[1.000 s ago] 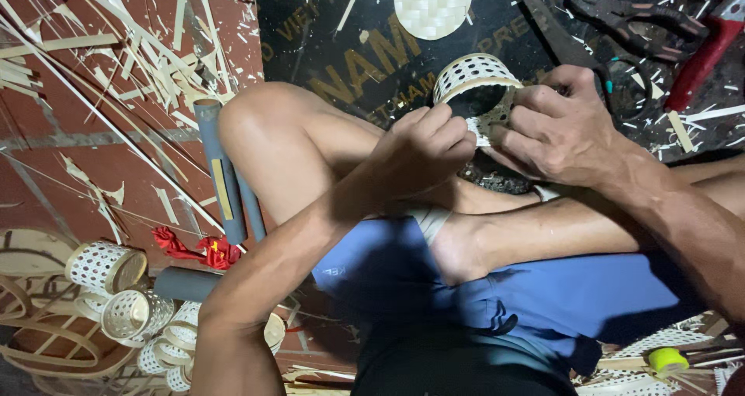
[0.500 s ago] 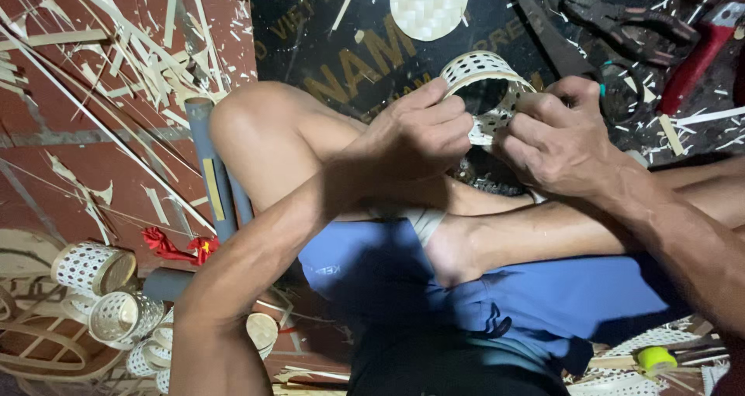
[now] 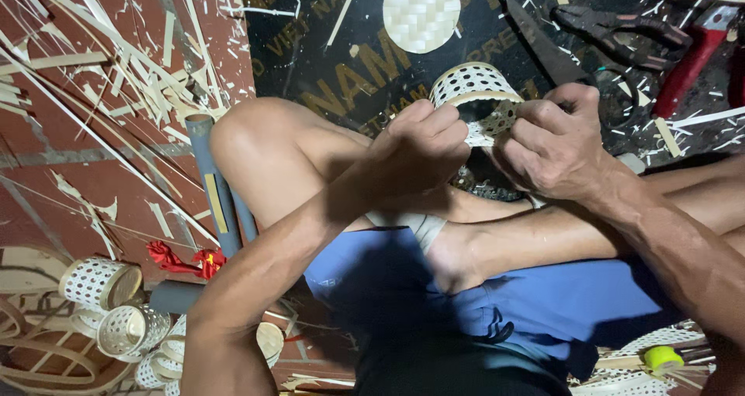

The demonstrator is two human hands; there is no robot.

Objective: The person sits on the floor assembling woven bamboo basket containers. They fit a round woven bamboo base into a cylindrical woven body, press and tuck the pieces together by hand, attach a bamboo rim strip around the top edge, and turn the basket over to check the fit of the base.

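Note:
A small open-weave white bamboo basket ring (image 3: 473, 86) is held between both hands above my crossed legs. My left hand (image 3: 415, 152) grips its near left edge with the fingers curled tight. On the right side, my right hand (image 3: 555, 144) pinches the rim and a thin strip. The lower part of the basket is hidden behind the fingers.
A round woven bamboo disc (image 3: 421, 12) lies on the dark mat beyond. Pliers (image 3: 621, 27) and a red-handled tool (image 3: 694, 51) lie at upper right. Finished small baskets (image 3: 101, 283) pile at lower left beside a grey pipe (image 3: 213, 186). Bamboo slivers (image 3: 116, 78) litter the red floor.
Both hands have shifted slightly left with the basket, and the left hand's fingers have closed tighter on the rim. The view has tilted a little.

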